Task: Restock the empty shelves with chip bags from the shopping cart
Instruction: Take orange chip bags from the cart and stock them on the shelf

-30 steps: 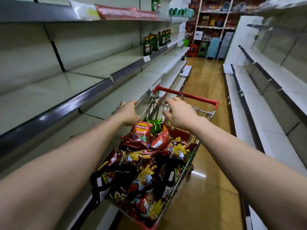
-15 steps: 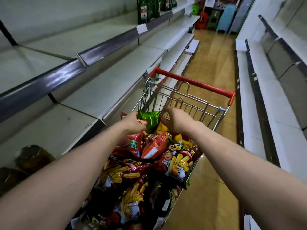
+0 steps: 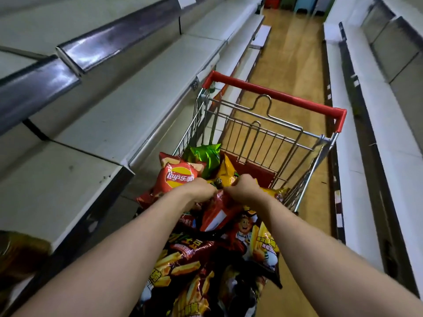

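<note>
A wire shopping cart (image 3: 278, 143) with a red handle (image 3: 274, 93) stands in the aisle, heaped with chip bags (image 3: 190, 266), mostly dark red with yellow fries. My left hand (image 3: 198, 191) has its fingers curled on a red Lay's bag (image 3: 177, 177) that stands upright at the top of the heap. My right hand (image 3: 243, 187) grips a yellow bag (image 3: 226, 171) beside it. A green bag (image 3: 207, 155) lies just behind them. Between my wrists a red bag (image 3: 216, 210) sticks up. Bare grey shelves (image 3: 128, 110) run along the left of the cart.
White shelves (image 3: 359, 161) line the right side of the narrow wooden-floored aisle (image 3: 290, 56). Dark shelf-edge rails (image 3: 109, 40) jut out above on the left. A blurred brown object (image 3: 20, 255) sits on the lower left shelf. Stools and boxes stand at the aisle's far end.
Both hands left the cart's rim, dropped into the heap and closed on bags. The Lay's bag has tipped upright, and the view has tilted further down.
</note>
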